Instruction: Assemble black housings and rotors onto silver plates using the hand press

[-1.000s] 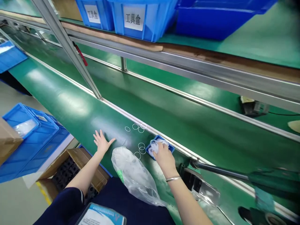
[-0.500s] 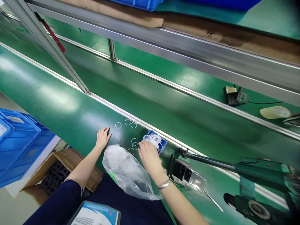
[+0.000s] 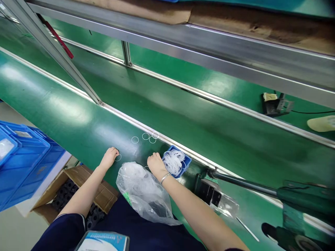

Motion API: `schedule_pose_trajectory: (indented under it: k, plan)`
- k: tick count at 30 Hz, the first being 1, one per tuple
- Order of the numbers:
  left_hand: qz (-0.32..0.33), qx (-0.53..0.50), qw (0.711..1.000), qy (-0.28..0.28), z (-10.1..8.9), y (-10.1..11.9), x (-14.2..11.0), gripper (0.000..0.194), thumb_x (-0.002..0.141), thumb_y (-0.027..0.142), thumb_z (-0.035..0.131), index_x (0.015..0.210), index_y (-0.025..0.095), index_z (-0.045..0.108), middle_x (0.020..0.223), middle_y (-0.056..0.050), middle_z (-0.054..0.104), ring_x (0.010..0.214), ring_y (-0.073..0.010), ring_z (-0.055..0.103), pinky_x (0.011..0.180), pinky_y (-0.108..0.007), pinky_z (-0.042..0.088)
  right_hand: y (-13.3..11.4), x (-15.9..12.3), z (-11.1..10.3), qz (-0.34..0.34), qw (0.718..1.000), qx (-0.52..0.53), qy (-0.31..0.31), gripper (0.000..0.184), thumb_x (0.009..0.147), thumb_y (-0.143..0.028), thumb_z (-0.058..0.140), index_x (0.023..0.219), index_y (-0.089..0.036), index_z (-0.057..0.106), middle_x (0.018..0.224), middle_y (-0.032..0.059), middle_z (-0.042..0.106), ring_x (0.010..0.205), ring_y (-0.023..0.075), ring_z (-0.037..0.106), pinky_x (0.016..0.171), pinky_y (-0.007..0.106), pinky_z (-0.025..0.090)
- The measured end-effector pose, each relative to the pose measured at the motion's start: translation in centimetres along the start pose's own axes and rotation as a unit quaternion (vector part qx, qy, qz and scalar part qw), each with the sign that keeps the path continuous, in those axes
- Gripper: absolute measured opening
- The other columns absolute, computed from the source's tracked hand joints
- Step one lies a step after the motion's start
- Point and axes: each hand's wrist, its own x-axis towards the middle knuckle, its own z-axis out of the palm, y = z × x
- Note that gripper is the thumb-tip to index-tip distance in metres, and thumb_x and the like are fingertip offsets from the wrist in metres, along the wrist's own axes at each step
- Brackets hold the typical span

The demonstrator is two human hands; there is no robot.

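Note:
My left hand point(image 3: 109, 158) is closed in a pinch on a thin white ring point(image 3: 120, 158), just above the green bench. Fingers curled downward, my right hand point(image 3: 156, 165) is low over the bench beside a small blue bin point(image 3: 187, 162). Whatever its fingertips hold is hidden. Inside the bin lies a tangled pile of white rings point(image 3: 173, 161). Several loose white rings point(image 3: 135, 143) lie on the bench beyond my hands. A clear plastic bag point(image 3: 145, 190) with whitish contents sits between my forearms, at the bench's near edge.
To the right stands a dark green lever tool point(image 3: 243, 183), with a clear-covered block point(image 3: 226, 205) near it. A metal upright point(image 3: 86, 87) and an overhead shelf rail point(image 3: 209, 57) frame the bench. Blue crates point(image 3: 28, 167) and a cardboard box point(image 3: 102, 195) of black parts are at left.
My right hand has left the bin's ring pile and come down to its left, covering rings there. My left hand, earlier without a ring, now pinches one.

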Motion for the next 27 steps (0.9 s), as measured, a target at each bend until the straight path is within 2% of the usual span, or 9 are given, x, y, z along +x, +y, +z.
schedule_pose_trajectory:
  k: [5,11,15,21,27]
  plan:
    - [-0.018,-0.003,1.0,-0.002,-0.1,2.0,1.9,0.031,0.1,0.037,0.063,0.122,0.017,0.064,0.122,-0.009,0.067,0.105,-0.0218,0.068,0.091,-0.044,0.059,-0.2,-1.1,-0.1,-0.017,0.999,0.007,-0.032,0.03,0.099,-0.037,0.065,0.116,-0.012,0.065,0.116,0.0094,0.067,0.107,0.0212,0.066,0.097,0.043,0.056]
    - [0.007,-0.007,1.0,-0.026,0.6,6.8,8.5,0.036,0.1,0.037,0.063,0.13,0.018,0.06,0.127,-0.01,0.065,0.108,-0.0229,0.067,0.092,-0.045,0.06,-0.5,-1.3,-0.1,-0.046,0.996,0.052,-0.051,0.026,0.101,-0.032,0.064,0.119,-0.013,0.064,0.114,0.0071,0.067,0.097,0.0171,0.068,0.085,0.035,0.061]
    - [0.017,0.013,0.999,-0.05,0.7,8.4,12.0,0.035,0.099,0.037,0.064,0.128,0.017,0.062,0.128,-0.01,0.065,0.109,-0.0235,0.067,0.093,-0.045,0.059,-1.0,-1.9,0.1,-0.013,0.998,0.047,-0.044,0.031,0.101,-0.031,0.064,0.127,-0.014,0.061,0.123,0.009,0.064,0.097,0.0171,0.068,0.082,0.034,0.062]
    - [0.046,0.042,0.996,-0.061,0.2,9.4,12.9,0.034,0.099,0.037,0.064,0.126,0.017,0.063,0.127,-0.01,0.065,0.109,-0.0232,0.067,0.093,-0.045,0.059,-2.1,-2.9,1.6,0.025,0.998,0.038,-0.053,0.028,0.1,-0.031,0.065,0.121,-0.012,0.063,0.12,0.0091,0.065,0.095,0.0162,0.068,0.079,0.031,0.062]
    - [0.093,0.058,0.993,-0.047,1.3,13.1,14.5,0.035,0.099,0.037,0.064,0.127,0.017,0.062,0.13,-0.01,0.064,0.112,-0.0242,0.066,0.095,-0.046,0.059,-2.1,-2.4,2.8,0.024,0.998,0.045,-0.036,0.028,0.101,-0.031,0.064,0.121,-0.012,0.063,0.117,0.0087,0.066,0.096,0.0168,0.068,0.08,0.032,0.062]
